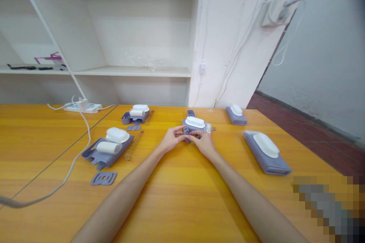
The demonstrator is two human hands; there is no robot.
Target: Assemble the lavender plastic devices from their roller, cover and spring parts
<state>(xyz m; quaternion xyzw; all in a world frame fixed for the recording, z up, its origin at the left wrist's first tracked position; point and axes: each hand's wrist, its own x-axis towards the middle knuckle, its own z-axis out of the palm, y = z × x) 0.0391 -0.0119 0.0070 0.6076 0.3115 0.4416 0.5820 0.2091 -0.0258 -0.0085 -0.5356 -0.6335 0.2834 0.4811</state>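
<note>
We pinch a small grey-blue plastic clip piece (186, 133) between our left hand (170, 141) and right hand (203, 142), both grips closed on it just in front of the white-topped grey-blue plastic holder (195, 123), low over the orange wooden worktop (182, 193), probably to steady the coiled metal spring (203, 131) beside it.

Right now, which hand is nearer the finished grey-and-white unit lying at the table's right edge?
Right. The right hand is just left of that unit, with bare table between. The left hand is farther left, beyond the small grey part both hands pinch.
</note>
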